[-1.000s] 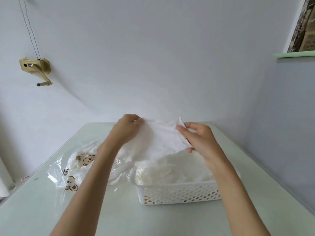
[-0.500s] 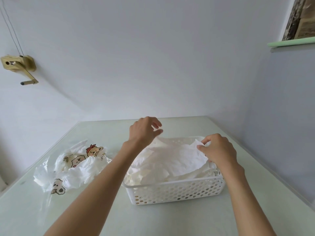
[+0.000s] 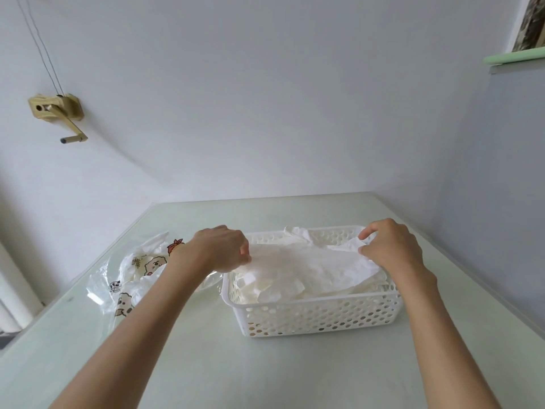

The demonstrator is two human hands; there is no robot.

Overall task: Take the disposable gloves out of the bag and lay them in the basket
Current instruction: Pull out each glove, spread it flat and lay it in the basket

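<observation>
Thin plastic glove (image 3: 298, 261) pinched at each end by left hand (image 3: 219, 249) and right hand (image 3: 389, 246); stretched flat, seemingly to settle neatly in the basket (image 3: 318, 315).

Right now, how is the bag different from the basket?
The bag is clear, crumpled film with cartoon animals; the basket is stiff white plastic full of holes. The bag lies slumped flat; the basket stands upright, piled with gloves. Both sit on the table.

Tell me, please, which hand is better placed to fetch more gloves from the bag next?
The left hand: it is at the basket's left edge, right beside the bag. The right hand pinches the top glove at the far right side.
</observation>
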